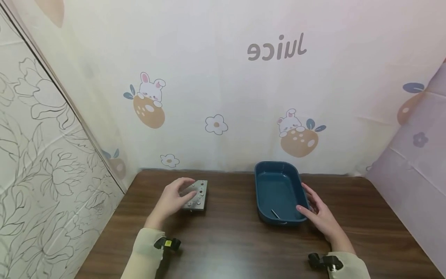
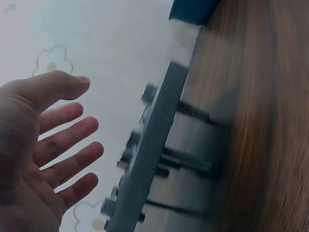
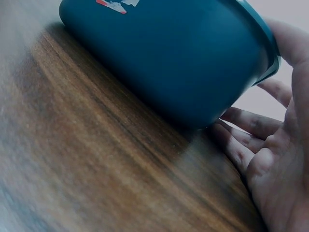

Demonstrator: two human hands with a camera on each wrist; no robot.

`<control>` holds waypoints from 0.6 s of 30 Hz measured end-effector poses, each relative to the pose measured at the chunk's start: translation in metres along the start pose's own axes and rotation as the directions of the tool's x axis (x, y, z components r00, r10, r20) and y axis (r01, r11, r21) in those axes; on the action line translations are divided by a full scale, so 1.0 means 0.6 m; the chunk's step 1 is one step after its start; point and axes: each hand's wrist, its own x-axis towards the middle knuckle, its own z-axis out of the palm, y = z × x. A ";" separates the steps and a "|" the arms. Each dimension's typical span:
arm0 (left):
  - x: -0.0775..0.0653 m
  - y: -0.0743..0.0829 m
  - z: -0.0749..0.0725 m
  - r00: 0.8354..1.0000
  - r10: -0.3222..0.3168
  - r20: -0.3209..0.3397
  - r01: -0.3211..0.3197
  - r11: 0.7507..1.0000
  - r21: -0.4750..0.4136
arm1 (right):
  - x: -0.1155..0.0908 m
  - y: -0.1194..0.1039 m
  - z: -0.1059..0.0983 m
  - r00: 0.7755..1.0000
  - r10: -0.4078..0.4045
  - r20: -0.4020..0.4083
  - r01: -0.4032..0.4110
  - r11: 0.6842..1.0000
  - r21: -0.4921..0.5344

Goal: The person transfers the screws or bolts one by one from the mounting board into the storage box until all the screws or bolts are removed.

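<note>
A grey metal plate (image 1: 200, 195) with several bolts and screws set in it stands at the left of the table. In the left wrist view, the threaded shanks of the bolts (image 2: 193, 110) stick out beneath the metal plate (image 2: 149, 150). My left hand (image 1: 174, 197) hovers over the plate, thumb and fingers apart, holding nothing. To the right is a deep blue plastic tray (image 1: 278, 170) with a thin metal pin (image 1: 275, 214) lying inside near its front. My right hand (image 1: 320, 217) grips the tray's right side, thumb at the rim and fingers along the outer wall.
Both items are on a dark wooden table (image 1: 223, 240). A patterned cloth (image 1: 216, 77) hangs behind it, with a flowered panel (image 1: 45, 162) on the left. A torn label (image 3: 116, 5) is stuck on the tray's outer wall.
</note>
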 end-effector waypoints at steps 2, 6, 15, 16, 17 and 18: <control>0.000 -0.008 -0.004 1.000 -0.018 0.013 0.018 1.000 0.005 | 0.000 0.000 0.000 1.000 0.001 -0.001 -0.001 1.000 -0.002; -0.001 -0.025 -0.008 0.998 -0.049 0.031 0.048 0.999 0.016 | 0.002 -0.001 0.001 1.000 -0.002 0.002 0.002 1.000 -0.004; 0.000 -0.049 -0.010 0.996 -0.069 0.050 0.069 0.998 0.006 | 0.002 -0.003 0.001 1.000 -0.008 0.003 0.008 0.999 -0.038; 0.000 -0.051 -0.010 0.996 -0.072 0.053 0.072 0.997 0.008 | 0.002 -0.003 0.001 1.000 -0.005 0.005 0.005 0.999 -0.040; 0.000 -0.053 -0.009 0.996 -0.071 0.054 0.071 0.997 0.012 | 0.001 -0.004 0.000 1.000 0.001 0.007 -0.001 0.999 -0.040; 0.000 -0.055 -0.009 0.996 -0.069 0.056 0.069 0.998 0.014 | 0.001 -0.004 0.000 1.000 0.004 0.008 -0.004 0.999 -0.040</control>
